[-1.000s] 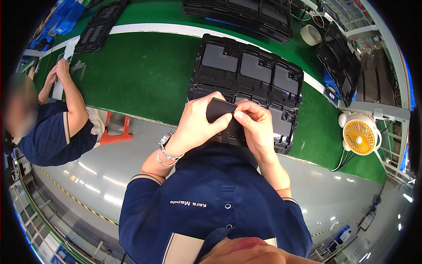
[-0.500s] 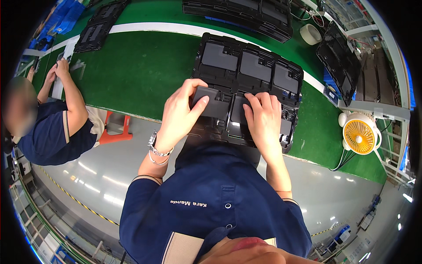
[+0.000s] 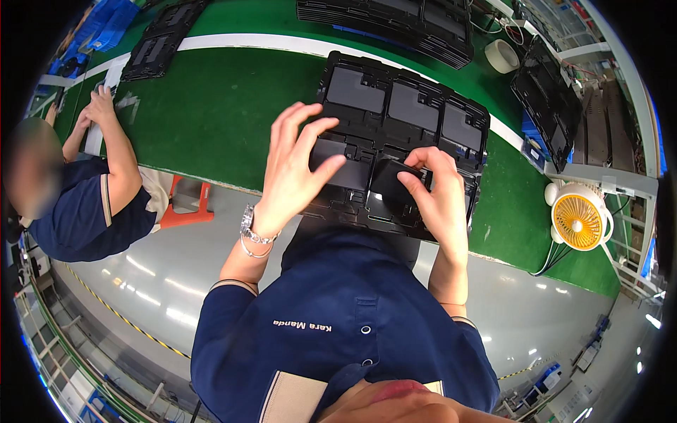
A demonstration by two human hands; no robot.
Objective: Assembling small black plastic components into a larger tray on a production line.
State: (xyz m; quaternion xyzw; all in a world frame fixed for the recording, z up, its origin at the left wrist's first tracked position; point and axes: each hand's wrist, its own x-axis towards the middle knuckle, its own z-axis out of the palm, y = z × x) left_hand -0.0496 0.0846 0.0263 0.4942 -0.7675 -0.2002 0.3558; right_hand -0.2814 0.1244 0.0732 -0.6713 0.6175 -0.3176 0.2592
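Observation:
A black tray (image 3: 358,130) with several compartments lies in front of me on the green bench. Flat dark grey rectangular panels, such as the far-left panel (image 3: 352,90), sit in its far row. My left hand (image 3: 290,158) is open, fingers spread, just over the tray's left edge beside the panel in the near-left compartment (image 3: 352,173). Between thumb and fingers, my right hand (image 3: 438,189) grips the right edge of a dark flat panel (image 3: 389,180) at the near-middle compartment. That panel looks tilted. My right hand partly covers the near-right compartment.
Stacked black trays (image 3: 395,28) stand at the back of the green bench (image 3: 218,113), near a tape roll (image 3: 501,56). A white fan with a yellow grille (image 3: 577,218) is on the right. A co-worker (image 3: 84,204) works at the left, beside an orange stool (image 3: 189,208).
My left hand has come off the near-left panel and its fingers have spread. My right hand has shifted right and now pinches the near-middle panel's edge.

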